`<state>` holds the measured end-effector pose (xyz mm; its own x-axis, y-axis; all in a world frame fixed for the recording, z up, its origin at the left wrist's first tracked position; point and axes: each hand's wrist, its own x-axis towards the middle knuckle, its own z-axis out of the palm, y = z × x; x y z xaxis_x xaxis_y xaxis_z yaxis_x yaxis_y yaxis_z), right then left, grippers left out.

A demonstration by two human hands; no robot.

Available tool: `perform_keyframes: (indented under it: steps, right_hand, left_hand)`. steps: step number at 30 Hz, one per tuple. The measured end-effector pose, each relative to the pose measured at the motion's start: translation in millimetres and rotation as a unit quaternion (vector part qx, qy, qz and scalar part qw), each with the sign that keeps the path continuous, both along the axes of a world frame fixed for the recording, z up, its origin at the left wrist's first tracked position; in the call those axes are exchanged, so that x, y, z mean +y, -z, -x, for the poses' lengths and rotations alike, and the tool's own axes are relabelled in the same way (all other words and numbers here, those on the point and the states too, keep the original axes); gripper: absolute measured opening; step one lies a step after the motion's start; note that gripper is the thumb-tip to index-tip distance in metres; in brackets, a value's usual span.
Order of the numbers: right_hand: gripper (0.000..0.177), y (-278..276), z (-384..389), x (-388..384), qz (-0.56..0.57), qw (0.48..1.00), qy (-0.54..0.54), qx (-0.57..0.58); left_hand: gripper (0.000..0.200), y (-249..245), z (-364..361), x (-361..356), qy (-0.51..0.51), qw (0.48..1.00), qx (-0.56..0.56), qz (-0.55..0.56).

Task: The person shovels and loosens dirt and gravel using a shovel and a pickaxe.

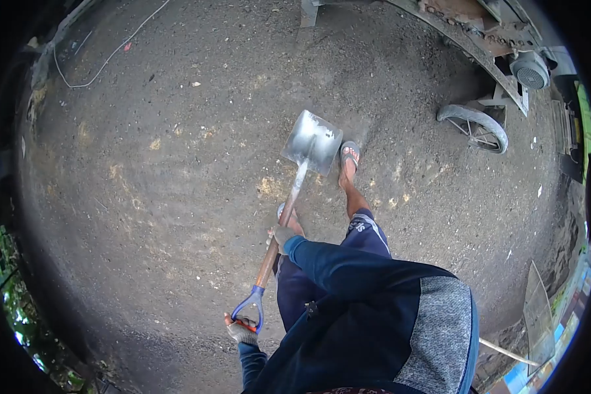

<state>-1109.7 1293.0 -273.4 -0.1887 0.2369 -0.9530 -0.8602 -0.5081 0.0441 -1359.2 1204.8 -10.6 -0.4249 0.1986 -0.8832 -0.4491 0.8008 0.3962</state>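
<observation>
A square-bladed shovel (264,269) slants across the view, with a brown shaft and a blue D-shaped handle. Its shiny metal blade (312,141) is bare and lies in front of my feet, beside the right sandal (349,152). My left hand (244,329), in a grey glove with bare fingertips, is wrapped round the handle's orange-red grip. Farther along the shaft, my right hand (282,238), also gloved, is closed around the wood. The left foot (290,220) is partly hidden behind the shaft.
Dark, gritty ground (164,217) spreads all round. At upper right stands a metal-framed machine with a spoked wheel (474,128) and a motor (530,70). A thin pale cable (105,64) lies at upper left. Low at right is a leaning flat panel (538,322).
</observation>
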Motion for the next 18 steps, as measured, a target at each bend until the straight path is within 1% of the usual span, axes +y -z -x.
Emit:
perform_keyframes:
  steps: [2,3,4,5,6,7,8,9,10,11,12,14,15,18]
  right_hand:
    - [0.020,-10.1,-18.9,26.4,0.050,0.998,-0.006,-0.036]
    - [0.021,-8.7,-35.8,41.8,0.075,0.996,-0.007,-0.054]
    - [0.022,15.6,-66.8,46.2,0.016,0.994,0.104,-0.003]
    - [0.020,70.8,-90.0,64.5,0.069,0.996,0.048,-0.031]
    - [0.020,123.5,-113.9,83.3,0.124,0.991,-0.008,-0.052]
    - [0.015,167.3,-182.7,94.9,0.060,0.979,-0.002,-0.197]
    - [0.013,146.7,-286.0,132.2,-0.014,0.988,0.085,-0.131]
    - [0.014,107.8,-371.7,171.7,-0.016,0.991,0.067,-0.114]
    - [0.015,120.0,-424.3,193.1,-0.002,0.984,0.064,-0.165]
    - [0.013,124.9,-458.7,203.0,0.017,0.979,0.063,-0.193]
    - [0.013,123.8,-470.2,192.8,0.021,0.975,0.060,-0.213]
    - [0.012,123.5,-497.7,204.0,0.009,0.963,0.060,-0.261]
    - [0.012,120.4,-497.8,201.9,0.018,0.960,0.061,-0.272]
    - [0.012,104.7,-480.5,183.9,0.032,0.955,0.061,-0.288]
  left_hand:
    - [0.056,2.0,-29.4,11.3,-0.025,0.999,0.032,0.012]
    - [0.056,12.8,-51.1,24.6,-0.024,0.999,0.042,0.015]
    - [0.056,26.2,-74.0,41.3,-0.021,0.998,0.050,0.018]
    - [0.055,49.2,-104.9,62.5,-0.001,0.999,0.045,0.015]
    - [0.055,76.9,-156.1,94.8,0.019,0.999,0.036,0.010]
    - [0.053,102.7,-223.4,134.0,0.055,0.998,0.028,-0.005]
    - [0.051,131.1,-294.9,167.2,0.081,0.996,0.005,-0.037]
    - [0.045,155.2,-352.5,191.6,0.135,0.984,0.005,-0.114]
    - [0.043,165.4,-403.0,213.7,0.106,0.986,-0.025,-0.127]
    - [0.042,175.5,-440.6,226.4,0.085,0.989,-0.039,-0.116]
    - [0.041,179.5,-462.6,229.7,0.066,0.991,-0.051,-0.106]
    - [0.039,187.9,-479.6,224.6,0.069,0.990,-0.046,-0.111]
    - [0.038,190.0,-477.7,216.8,0.069,0.991,-0.039,-0.109]
    - [0.044,199.3,-457.6,191.8,0.101,0.992,-0.022,-0.076]
